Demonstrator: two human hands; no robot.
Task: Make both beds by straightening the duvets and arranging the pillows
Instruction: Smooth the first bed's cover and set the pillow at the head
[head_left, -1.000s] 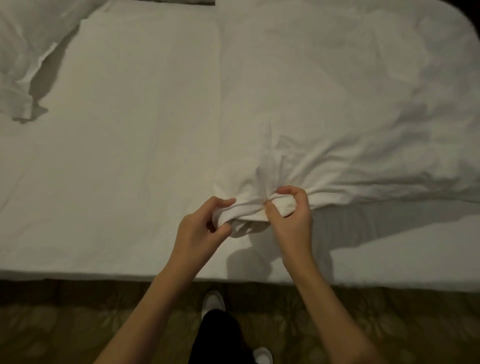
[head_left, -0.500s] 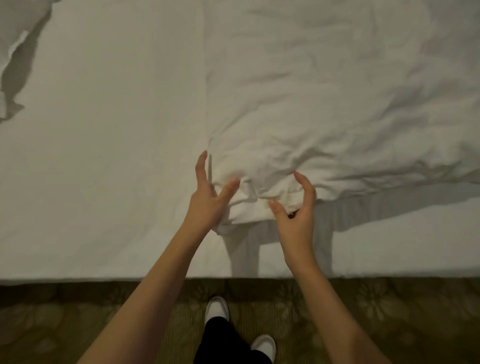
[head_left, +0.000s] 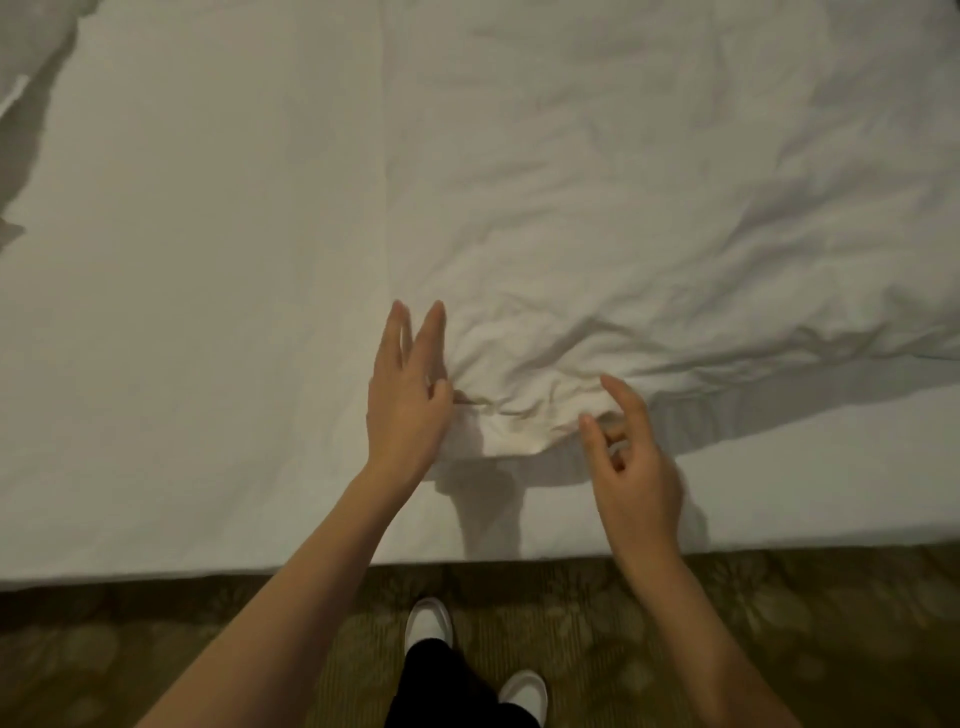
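Both hands loose at frame centre: left hand (head_left: 408, 395) flat beside the duvet's (head_left: 649, 218) bunched corner, right hand (head_left: 631, 457) relaxed, gripping nothing.

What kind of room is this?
Likely a hotel or guest bedroom: a bed with a plain white sheet, a rumpled white duvet on it, and patterned carpet beside it. Both hands are at the duvet's corner.

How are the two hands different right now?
The left hand has straight fingers stretched flat along the duvet corner's edge; the right hand has loosely bent fingers at the corner's underside. The left hand reaches farther onto the bed than the right hand. Both are bare and grip nothing.
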